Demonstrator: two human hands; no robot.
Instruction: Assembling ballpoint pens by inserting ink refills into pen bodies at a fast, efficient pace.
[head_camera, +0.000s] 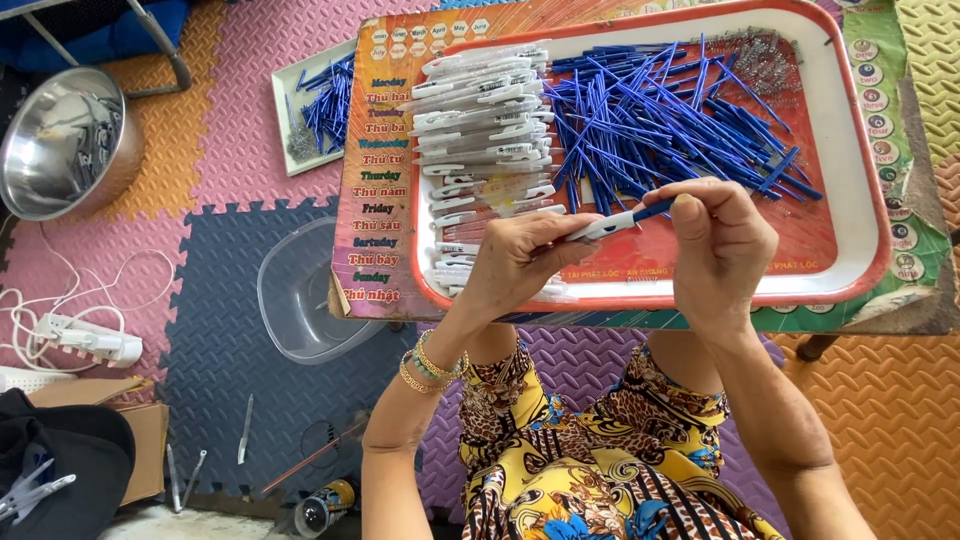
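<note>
My left hand (520, 262) grips a white pen barrel (602, 226) over the near side of a red-and-white tray (860, 160). My right hand (722, 245) pinches a blue pen part (655, 210) that sits in the barrel's end. On the tray a pile of blue pen parts (660, 115) lies in the middle and right. A stack of white pen barrels (485, 120) fills its left side. Small metal springs (765, 55) lie heaped at the tray's far right corner.
The tray rests on a low colourful board (375, 180) above foam floor mats. A clear plastic tub (300, 295) sits left of the board, a small white tray of blue parts (320, 105) beyond it, a steel bowl (65, 140) far left, and a power strip (90, 340) with cord.
</note>
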